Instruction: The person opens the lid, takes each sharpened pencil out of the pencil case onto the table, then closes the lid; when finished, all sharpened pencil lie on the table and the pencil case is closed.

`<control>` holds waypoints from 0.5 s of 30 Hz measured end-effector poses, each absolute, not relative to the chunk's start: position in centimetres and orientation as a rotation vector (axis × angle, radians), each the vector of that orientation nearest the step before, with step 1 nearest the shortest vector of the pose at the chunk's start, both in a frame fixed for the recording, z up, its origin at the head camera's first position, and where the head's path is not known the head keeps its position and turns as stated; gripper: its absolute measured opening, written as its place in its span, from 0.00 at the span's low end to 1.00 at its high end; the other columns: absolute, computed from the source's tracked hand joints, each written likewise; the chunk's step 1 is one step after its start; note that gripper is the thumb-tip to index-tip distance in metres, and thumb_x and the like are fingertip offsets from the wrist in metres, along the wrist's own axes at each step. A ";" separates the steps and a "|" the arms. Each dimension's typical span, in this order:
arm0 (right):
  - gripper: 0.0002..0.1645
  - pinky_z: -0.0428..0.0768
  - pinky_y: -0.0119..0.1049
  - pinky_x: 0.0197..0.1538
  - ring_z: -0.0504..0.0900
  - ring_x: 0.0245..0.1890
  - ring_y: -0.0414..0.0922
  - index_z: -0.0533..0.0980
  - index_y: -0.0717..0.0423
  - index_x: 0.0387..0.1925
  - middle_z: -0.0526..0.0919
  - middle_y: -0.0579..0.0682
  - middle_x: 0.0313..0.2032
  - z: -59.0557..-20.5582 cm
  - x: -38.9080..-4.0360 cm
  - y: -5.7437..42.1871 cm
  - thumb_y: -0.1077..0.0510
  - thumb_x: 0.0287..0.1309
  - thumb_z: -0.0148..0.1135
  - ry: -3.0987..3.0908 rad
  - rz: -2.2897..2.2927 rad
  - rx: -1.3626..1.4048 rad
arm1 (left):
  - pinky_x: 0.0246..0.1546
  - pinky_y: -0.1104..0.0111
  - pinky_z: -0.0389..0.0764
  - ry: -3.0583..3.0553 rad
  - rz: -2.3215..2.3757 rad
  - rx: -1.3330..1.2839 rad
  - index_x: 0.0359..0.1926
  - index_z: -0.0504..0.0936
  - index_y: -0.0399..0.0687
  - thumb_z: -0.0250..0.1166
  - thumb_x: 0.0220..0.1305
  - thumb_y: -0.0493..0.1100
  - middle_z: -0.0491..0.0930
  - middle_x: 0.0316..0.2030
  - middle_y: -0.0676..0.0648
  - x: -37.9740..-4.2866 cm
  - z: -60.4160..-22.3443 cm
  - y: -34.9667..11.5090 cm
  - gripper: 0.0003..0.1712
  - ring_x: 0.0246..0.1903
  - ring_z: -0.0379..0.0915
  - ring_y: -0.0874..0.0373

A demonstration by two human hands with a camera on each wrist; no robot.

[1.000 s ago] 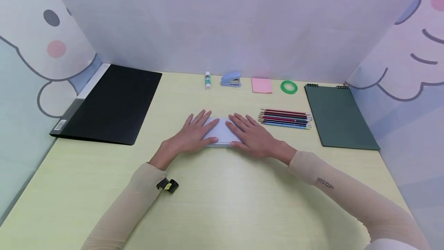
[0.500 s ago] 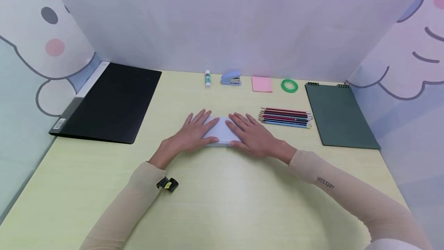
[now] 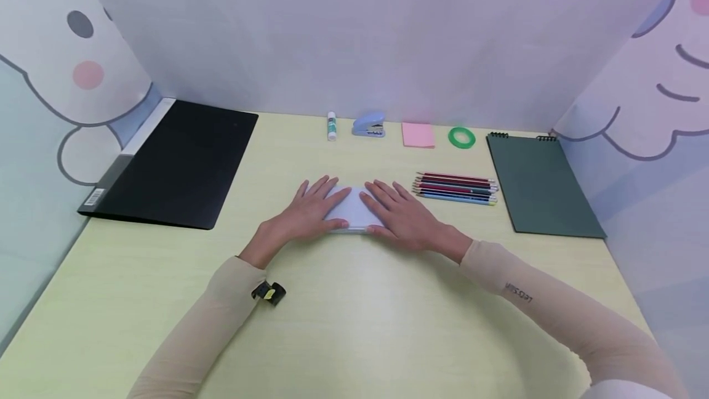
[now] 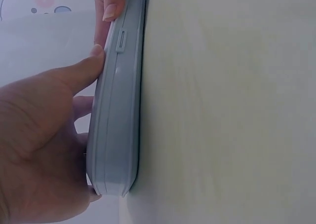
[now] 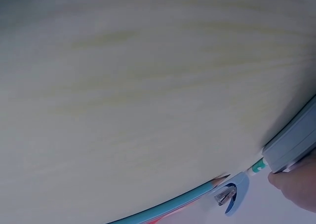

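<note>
A shallow pale blue pencil case (image 3: pixel 354 208) lies on the table in the middle of the head view. Its lid is down, and the left wrist view shows the side of the case (image 4: pixel 118 100) with a seam and a small latch (image 4: pixel 121 40). My left hand (image 3: pixel 309 211) rests spread over its left end, fingers straight and thumb at the front edge. Over the right end lies my right hand (image 3: pixel 407 219), likewise spread, thumb near the front edge. Part of the case's top is hidden beneath both hands.
Several pencils (image 3: pixel 455 188) lie right of the case, before a dark green spiral pad (image 3: pixel 545 186). Along the back are a glue stick (image 3: pixel 332 127), a blue stapler (image 3: pixel 369 124), pink sticky notes (image 3: pixel 418 135) and green tape (image 3: pixel 461 128). A black folder (image 3: pixel 183 165) lies left.
</note>
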State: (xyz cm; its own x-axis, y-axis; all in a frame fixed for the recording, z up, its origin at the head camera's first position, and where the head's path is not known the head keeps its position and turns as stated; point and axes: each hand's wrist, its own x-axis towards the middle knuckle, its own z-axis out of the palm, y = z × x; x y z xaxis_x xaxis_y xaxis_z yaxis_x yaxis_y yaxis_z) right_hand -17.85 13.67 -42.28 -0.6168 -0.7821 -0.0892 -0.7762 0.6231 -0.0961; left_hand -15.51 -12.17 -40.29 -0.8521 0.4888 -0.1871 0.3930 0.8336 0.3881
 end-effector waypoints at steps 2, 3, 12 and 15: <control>0.47 0.42 0.57 0.77 0.41 0.80 0.54 0.45 0.48 0.80 0.45 0.54 0.80 -42.3 -17.8 13.6 0.32 0.71 0.43 2.721 -0.090 -1.308 | 0.73 0.39 0.36 2.733 0.491 0.676 0.78 0.56 0.53 0.58 0.70 0.62 0.46 0.79 0.38 -15.6 -40.2 -12.2 0.43 0.79 0.34 0.40; 0.47 0.42 0.57 0.77 0.42 0.80 0.54 0.45 0.49 0.80 0.45 0.54 0.80 -42.3 -17.7 13.6 0.33 0.71 0.44 2.724 -0.096 -1.309 | 0.73 0.39 0.35 2.731 0.489 0.677 0.78 0.56 0.53 0.58 0.70 0.62 0.47 0.79 0.38 -15.6 -40.2 -12.2 0.42 0.79 0.34 0.40; 0.46 0.42 0.56 0.77 0.42 0.80 0.54 0.45 0.49 0.80 0.46 0.54 0.80 -42.3 -17.7 13.6 0.32 0.71 0.43 2.734 -0.101 -1.296 | 0.74 0.39 0.35 2.719 0.487 0.673 0.78 0.56 0.53 0.58 0.70 0.61 0.47 0.79 0.39 -15.9 -40.2 -12.1 0.42 0.79 0.34 0.41; 0.46 0.42 0.56 0.78 0.42 0.80 0.53 0.45 0.49 0.80 0.46 0.54 0.80 -42.3 -17.7 13.5 0.33 0.71 0.43 2.731 -0.104 -1.293 | 0.74 0.39 0.36 2.718 0.501 0.667 0.78 0.56 0.53 0.59 0.70 0.61 0.48 0.78 0.39 -15.8 -40.2 -12.1 0.42 0.79 0.35 0.41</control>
State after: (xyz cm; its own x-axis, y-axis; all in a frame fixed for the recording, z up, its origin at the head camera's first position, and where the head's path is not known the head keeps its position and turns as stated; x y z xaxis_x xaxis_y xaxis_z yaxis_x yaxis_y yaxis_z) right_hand -17.73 13.55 -42.28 -0.6286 -0.7739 -0.0773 -0.7657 0.6332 -0.1126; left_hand -15.85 -12.08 -40.17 -0.8482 0.4902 -0.2004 0.3865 0.8317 0.3985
